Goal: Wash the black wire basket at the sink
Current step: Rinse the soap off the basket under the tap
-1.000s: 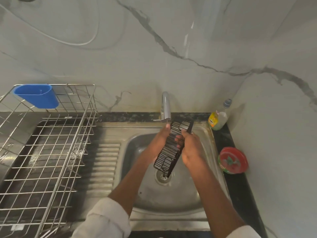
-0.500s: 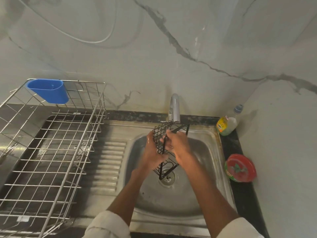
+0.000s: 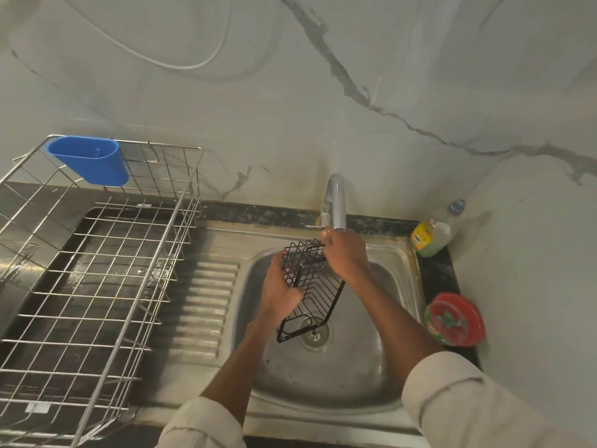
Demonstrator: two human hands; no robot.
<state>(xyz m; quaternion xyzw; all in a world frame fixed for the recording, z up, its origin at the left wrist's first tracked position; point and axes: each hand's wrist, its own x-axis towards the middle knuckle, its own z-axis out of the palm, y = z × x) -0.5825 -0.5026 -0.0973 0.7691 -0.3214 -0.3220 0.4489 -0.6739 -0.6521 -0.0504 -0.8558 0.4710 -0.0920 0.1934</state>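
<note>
— Fingers, left hand [image 3: 280, 291]? Curled round the black wire basket [image 3: 311, 287], tilted above the sink [image 3: 392, 318].
— Right hand [image 3: 346, 255]? Gripping its upper end beneath the tap [image 3: 334, 202].

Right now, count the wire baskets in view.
2. The black basket is over the sink, held by both hands. The steel rack stands on the drainboard, left. None seems hidden.

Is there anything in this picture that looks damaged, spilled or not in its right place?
Nothing stands out. The black wire basket is held tilted over the sink, but that suits washing. The bottle leans in the corner.
</note>
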